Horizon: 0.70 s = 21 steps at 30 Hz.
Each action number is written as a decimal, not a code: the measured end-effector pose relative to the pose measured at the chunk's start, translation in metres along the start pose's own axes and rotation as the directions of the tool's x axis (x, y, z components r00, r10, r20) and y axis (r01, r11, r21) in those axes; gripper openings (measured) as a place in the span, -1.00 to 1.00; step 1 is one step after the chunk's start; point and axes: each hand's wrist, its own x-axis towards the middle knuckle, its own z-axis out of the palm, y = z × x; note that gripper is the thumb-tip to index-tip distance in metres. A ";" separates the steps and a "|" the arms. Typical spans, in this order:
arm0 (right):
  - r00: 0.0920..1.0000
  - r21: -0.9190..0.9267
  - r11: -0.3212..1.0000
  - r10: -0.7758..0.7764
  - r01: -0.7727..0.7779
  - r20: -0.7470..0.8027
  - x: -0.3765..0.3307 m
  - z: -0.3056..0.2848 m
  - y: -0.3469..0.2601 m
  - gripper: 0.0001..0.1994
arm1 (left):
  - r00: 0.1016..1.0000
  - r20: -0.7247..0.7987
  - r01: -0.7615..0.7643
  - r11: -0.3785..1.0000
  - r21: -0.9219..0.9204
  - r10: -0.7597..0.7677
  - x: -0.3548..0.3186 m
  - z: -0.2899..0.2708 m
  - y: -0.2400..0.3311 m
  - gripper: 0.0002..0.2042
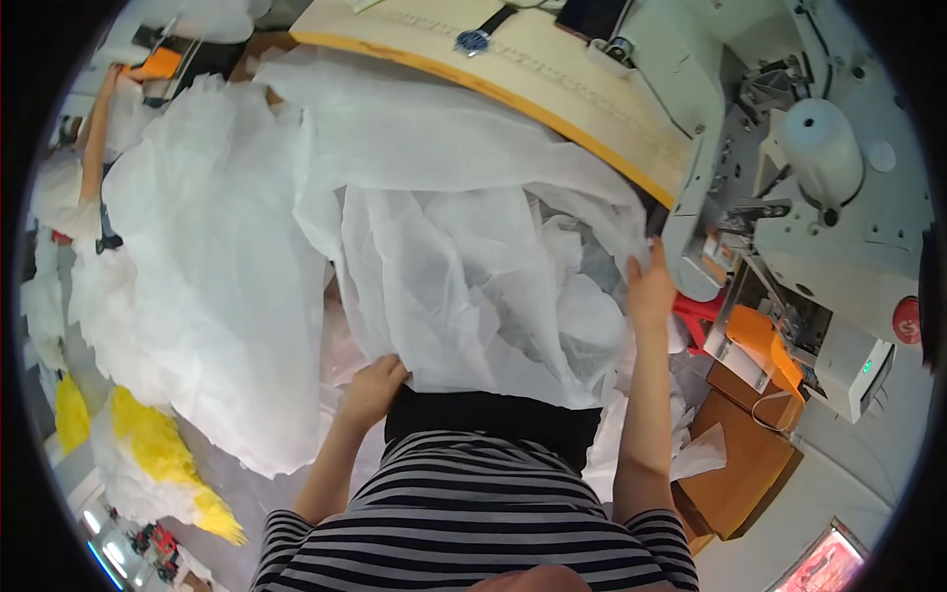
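Between the left fingers [394, 364] and the right fingers [655, 259], a sheer white fabric sheet [434, 286] is spread; to their left, a bulky white fabric heap [212, 266] is piled. Beyond them, a dark round-faced watch [473, 41] is laid on a flat beige worktop [557, 74].

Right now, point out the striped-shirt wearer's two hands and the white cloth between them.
Left hand [374, 388], head view: its back.
Right hand [651, 286], head view: its back.
White cloth [429, 281], head view: its creased middle.
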 end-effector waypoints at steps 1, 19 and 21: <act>0.999 0.014 1.000 -0.022 0.022 0.023 -0.013 -0.017 -0.020 -0.78 | 0.978 0.113 0.184 0.981 -0.057 -0.177 -0.010 0.001 -0.002 -0.86; 0.829 0.953 0.080 -0.476 -0.293 0.295 -0.060 -0.096 -0.082 -0.85 | 0.834 0.442 -0.254 0.941 -0.223 0.330 0.232 -0.168 0.043 -0.78; 0.954 0.990 0.123 -0.282 -0.074 0.107 -0.063 -0.121 -0.056 -0.82 | 0.814 0.488 -0.145 0.924 -0.353 0.314 0.243 -0.193 0.073 -0.80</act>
